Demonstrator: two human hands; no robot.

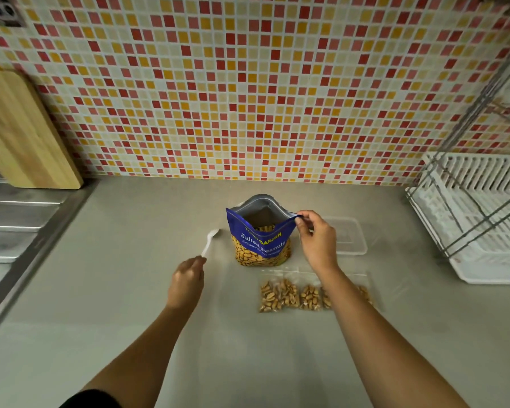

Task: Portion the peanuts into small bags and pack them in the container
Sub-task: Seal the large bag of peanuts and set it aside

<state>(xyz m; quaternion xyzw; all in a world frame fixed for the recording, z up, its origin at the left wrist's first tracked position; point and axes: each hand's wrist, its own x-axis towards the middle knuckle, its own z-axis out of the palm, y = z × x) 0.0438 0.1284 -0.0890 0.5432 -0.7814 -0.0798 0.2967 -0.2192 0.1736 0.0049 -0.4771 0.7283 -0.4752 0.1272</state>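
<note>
Right hand [317, 240] pinches rim of open peanut bag [261, 241]; left hand [187, 279] grips white spoon [210, 240] by handle; filled small bags [292, 295] lie near, on counter [130, 290]

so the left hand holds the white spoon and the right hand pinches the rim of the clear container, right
Not quite. The head view shows the right hand pinching the rim of the open blue peanut bag, not the clear container, which sits beyond. The left hand does hold the white spoon.
</note>
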